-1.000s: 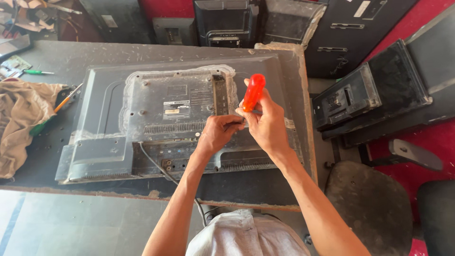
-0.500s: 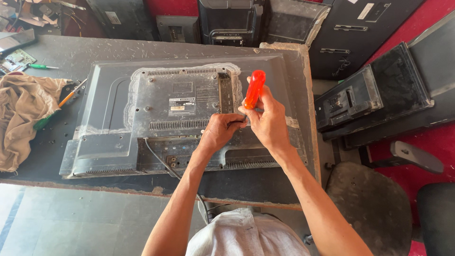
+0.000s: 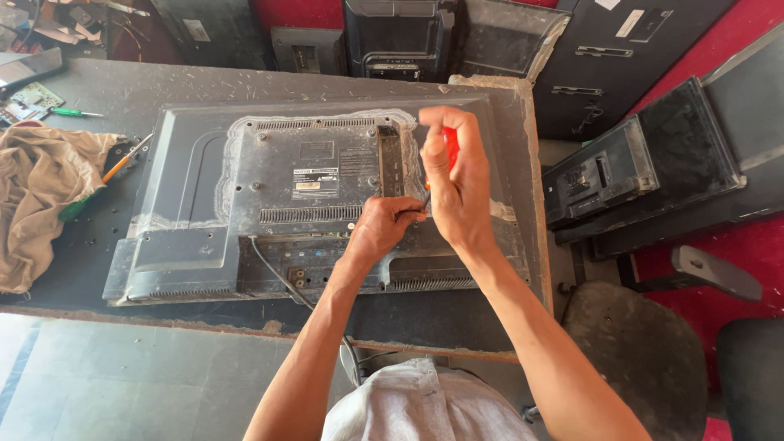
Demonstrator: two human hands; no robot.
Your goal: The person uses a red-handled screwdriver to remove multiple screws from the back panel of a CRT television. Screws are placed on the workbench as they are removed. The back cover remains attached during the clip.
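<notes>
A flat television point(image 3: 245, 188) lies face down on the dark table point(image 3: 457, 322), its dusty grey back cover up. My right hand point(image 3: 457, 184) is wrapped around a red-handled screwdriver point(image 3: 450, 147), held upright over the right part of the back cover. My left hand point(image 3: 384, 227) pinches the screwdriver's shaft low down, fingertips resting on the cover. A black power cord point(image 3: 282, 273) runs from the lower edge of the television toward me.
A crumpled beige cloth point(image 3: 37, 196) lies at the table's left, with orange and green-handled tools point(image 3: 118, 166) beside it. Several other televisions and back panels point(image 3: 637, 167) lean at the far and right sides. A dusty round stool point(image 3: 645, 351) stands at the right.
My right hand has closed further over the red handle, hiding most of it. The view has shifted slightly; both hands stay at the same spot on the back cover.
</notes>
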